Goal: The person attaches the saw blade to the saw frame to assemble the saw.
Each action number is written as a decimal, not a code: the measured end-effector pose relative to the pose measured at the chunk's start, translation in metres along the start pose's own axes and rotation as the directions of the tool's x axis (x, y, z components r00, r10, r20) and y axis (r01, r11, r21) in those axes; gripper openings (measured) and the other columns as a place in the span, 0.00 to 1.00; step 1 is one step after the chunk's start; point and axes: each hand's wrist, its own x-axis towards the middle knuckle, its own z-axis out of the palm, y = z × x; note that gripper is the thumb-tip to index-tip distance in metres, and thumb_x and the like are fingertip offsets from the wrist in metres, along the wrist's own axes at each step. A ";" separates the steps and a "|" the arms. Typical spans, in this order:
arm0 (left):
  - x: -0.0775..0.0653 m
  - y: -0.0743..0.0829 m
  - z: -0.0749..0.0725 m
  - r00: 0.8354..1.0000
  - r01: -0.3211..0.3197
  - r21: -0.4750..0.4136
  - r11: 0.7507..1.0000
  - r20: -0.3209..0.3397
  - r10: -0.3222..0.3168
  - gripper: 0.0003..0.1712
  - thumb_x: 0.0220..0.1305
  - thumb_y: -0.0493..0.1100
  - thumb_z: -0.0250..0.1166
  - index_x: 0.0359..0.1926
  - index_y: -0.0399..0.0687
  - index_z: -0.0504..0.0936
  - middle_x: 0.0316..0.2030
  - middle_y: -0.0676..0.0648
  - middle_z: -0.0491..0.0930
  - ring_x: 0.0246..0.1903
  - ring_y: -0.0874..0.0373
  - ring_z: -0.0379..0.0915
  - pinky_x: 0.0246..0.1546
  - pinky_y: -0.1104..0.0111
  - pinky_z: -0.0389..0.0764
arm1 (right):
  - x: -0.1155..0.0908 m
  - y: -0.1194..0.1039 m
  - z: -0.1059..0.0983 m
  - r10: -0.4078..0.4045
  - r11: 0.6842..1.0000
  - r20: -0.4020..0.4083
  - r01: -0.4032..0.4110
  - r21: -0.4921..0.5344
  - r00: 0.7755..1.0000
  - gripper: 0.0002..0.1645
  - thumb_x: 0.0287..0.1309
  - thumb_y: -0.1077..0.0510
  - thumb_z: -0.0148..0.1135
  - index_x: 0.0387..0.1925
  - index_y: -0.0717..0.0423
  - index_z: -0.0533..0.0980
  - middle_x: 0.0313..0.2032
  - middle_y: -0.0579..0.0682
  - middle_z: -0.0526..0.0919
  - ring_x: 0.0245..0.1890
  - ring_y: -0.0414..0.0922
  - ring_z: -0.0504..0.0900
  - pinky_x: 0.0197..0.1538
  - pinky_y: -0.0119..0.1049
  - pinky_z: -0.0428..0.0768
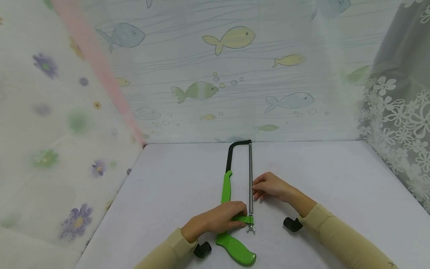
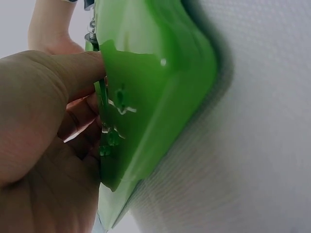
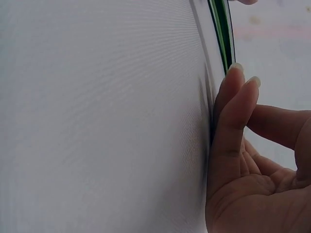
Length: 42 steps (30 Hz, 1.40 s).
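A hacksaw (image 1: 227,186) with a green handle, a black front bow and a thin straight blade (image 1: 250,175) lies on the white table. My left hand (image 1: 223,216) grips its green frame near the lower end of the blade. In the left wrist view, the thumb of the left hand (image 2: 39,111) presses on the green handle (image 2: 146,97), while the fingers curl beneath. Along the right side of the blade, my right hand (image 1: 270,186) has its fingertips touching or just beside it. The right wrist view shows the right hand (image 3: 248,179) with fairly straight, loose fingers; no grip on the blade shows.
A silver wing nut (image 1: 251,228) sits at the blade's lower end. Black wrist-worn pieces (image 1: 293,224) hang by both sleeves. A fish-patterned curtain (image 1: 201,67) stands along the table's far edge, with a flowered sheet (image 1: 60,149) on the left and lace (image 1: 406,112) on the right.
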 end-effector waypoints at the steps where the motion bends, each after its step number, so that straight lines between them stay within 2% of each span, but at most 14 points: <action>1: 0.000 0.000 0.000 1.000 0.001 -0.001 1.000 0.000 -0.001 0.06 0.73 0.46 0.65 0.45 0.53 0.76 0.38 0.61 0.73 0.37 0.70 0.68 0.40 0.79 0.71 | -0.001 0.000 0.000 -0.015 1.000 -0.004 0.015 -0.024 1.000 0.14 0.70 0.67 0.56 0.48 0.77 0.76 0.33 0.56 0.86 0.29 0.43 0.85 0.33 0.34 0.82; 4: 0.000 -0.001 0.000 1.000 -0.005 -0.003 1.000 0.000 0.005 0.06 0.73 0.46 0.65 0.45 0.53 0.76 0.38 0.61 0.73 0.37 0.70 0.68 0.40 0.79 0.71 | -0.007 -0.002 0.001 -0.062 0.989 -0.030 0.058 -0.136 0.998 0.12 0.69 0.66 0.58 0.46 0.74 0.78 0.32 0.55 0.87 0.27 0.43 0.84 0.32 0.36 0.81; 10: 0.000 -0.001 -0.001 1.000 0.002 -0.008 1.000 0.003 -0.002 0.06 0.73 0.47 0.65 0.45 0.53 0.77 0.39 0.61 0.74 0.38 0.70 0.68 0.41 0.79 0.72 | -0.023 -0.008 0.005 -0.100 0.939 -0.066 0.072 -0.335 0.993 0.08 0.68 0.63 0.61 0.41 0.66 0.80 0.29 0.51 0.85 0.24 0.44 0.80 0.27 0.37 0.78; 13: 0.000 -0.002 -0.001 1.000 0.010 -0.014 1.000 0.010 -0.010 0.06 0.73 0.47 0.65 0.45 0.53 0.77 0.39 0.61 0.75 0.38 0.71 0.68 0.42 0.79 0.72 | -0.032 -0.011 0.008 -0.130 0.917 -0.034 0.107 -0.385 0.991 0.07 0.67 0.62 0.62 0.40 0.64 0.80 0.28 0.50 0.84 0.24 0.44 0.79 0.25 0.37 0.77; 16: -0.001 -0.002 -0.002 1.000 0.013 -0.022 1.000 0.015 -0.012 0.06 0.73 0.46 0.65 0.45 0.53 0.76 0.39 0.61 0.75 0.38 0.71 0.68 0.41 0.79 0.73 | -0.041 -0.012 0.012 -0.170 0.895 0.032 0.168 -0.413 0.985 0.06 0.67 0.62 0.62 0.39 0.62 0.80 0.28 0.49 0.84 0.25 0.44 0.80 0.24 0.37 0.77; 20: -0.001 -0.002 -0.001 1.000 0.010 -0.029 1.000 0.017 -0.010 0.07 0.73 0.45 0.66 0.45 0.53 0.77 0.39 0.61 0.76 0.38 0.71 0.69 0.42 0.78 0.73 | -0.050 -0.010 0.018 -0.198 0.883 0.133 0.236 -0.407 0.971 0.06 0.68 0.60 0.63 0.38 0.60 0.81 0.28 0.49 0.84 0.25 0.43 0.81 0.25 0.35 0.77; 27: 0.000 -0.002 0.000 1.000 -0.010 -0.035 0.999 0.009 0.010 0.06 0.72 0.45 0.66 0.45 0.53 0.77 0.39 0.61 0.76 0.38 0.71 0.69 0.42 0.78 0.73 | -0.064 -0.003 0.032 -0.202 0.895 0.238 0.278 -0.350 0.950 0.06 0.67 0.59 0.63 0.35 0.58 0.82 0.26 0.46 0.83 0.23 0.36 0.78 0.27 0.30 0.76; 33: 0.000 -0.002 0.000 1.000 -0.019 -0.018 1.000 0.004 0.019 0.06 0.72 0.44 0.66 0.44 0.52 0.76 0.38 0.61 0.75 0.37 0.70 0.68 0.41 0.79 0.72 | -0.074 0.005 0.043 -0.190 0.919 0.305 0.278 -0.278 0.933 0.08 0.67 0.59 0.64 0.30 0.56 0.82 0.21 0.40 0.79 0.21 0.32 0.73 0.25 0.27 0.70; 39: 0.001 -0.002 0.000 1.000 -0.011 -0.011 1.000 0.007 0.011 0.06 0.72 0.44 0.66 0.44 0.52 0.77 0.37 0.61 0.75 0.37 0.70 0.68 0.42 0.79 0.72 | -0.079 0.008 0.047 -0.182 0.949 0.409 0.269 -0.165 0.894 0.11 0.68 0.59 0.63 0.31 0.62 0.83 0.19 0.40 0.76 0.20 0.31 0.72 0.26 0.24 0.69; 42: 0.002 -0.002 0.000 1.000 -0.010 -0.006 1.000 0.009 0.010 0.06 0.72 0.44 0.66 0.44 0.52 0.77 0.38 0.61 0.75 0.38 0.71 0.68 0.42 0.79 0.72 | -0.079 0.009 0.049 -0.173 0.955 0.433 0.259 -0.147 0.885 0.12 0.68 0.58 0.63 0.31 0.63 0.83 0.19 0.40 0.76 0.20 0.30 0.72 0.26 0.24 0.69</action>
